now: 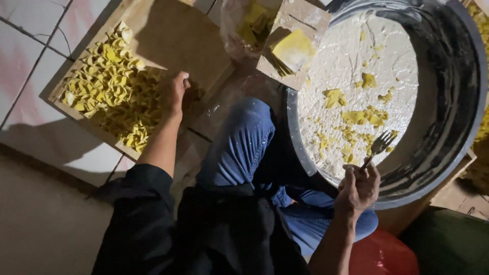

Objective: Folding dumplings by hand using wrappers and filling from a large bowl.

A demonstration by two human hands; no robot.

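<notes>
Over the floury basin (448, 102) my right hand (358, 189) grips a fork (379, 145) among remaining yellow pieces (364, 117), while my open left hand (177, 91) rests beside folded dumplings (109, 81) heaped on the half-full tray (173, 35).

Yellow dumplings (109, 81) on a tan wooden tray (173, 35), white flour (351, 66) in a dark grey tub (453, 76), blue jeans (239, 147), black sleeves (135, 214).

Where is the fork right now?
The fork is on the right of the head view, held in the right hand over the floury basin.
</notes>
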